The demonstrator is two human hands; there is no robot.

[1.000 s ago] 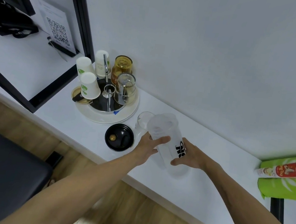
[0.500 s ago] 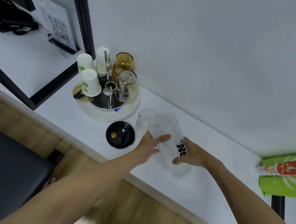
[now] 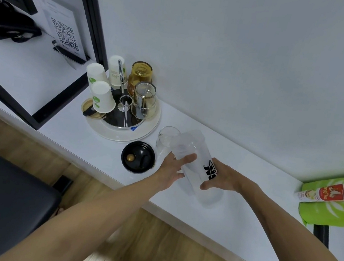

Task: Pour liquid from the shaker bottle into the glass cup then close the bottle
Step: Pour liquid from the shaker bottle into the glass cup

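I am holding the shaker bottle (image 3: 193, 160) tilted over the white counter (image 3: 231, 217), its open mouth leaning against the rim of the glass cup (image 3: 165, 139). My left hand (image 3: 172, 168) is curling around its upper part, thumb lying across the front. My right hand (image 3: 224, 178) is gripping the lower body beside the black logo. The black lid (image 3: 138, 157) is lying just left of the cup.

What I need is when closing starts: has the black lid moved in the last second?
No. The black lid lies in the same spot on the counter, just in front of the round tray.
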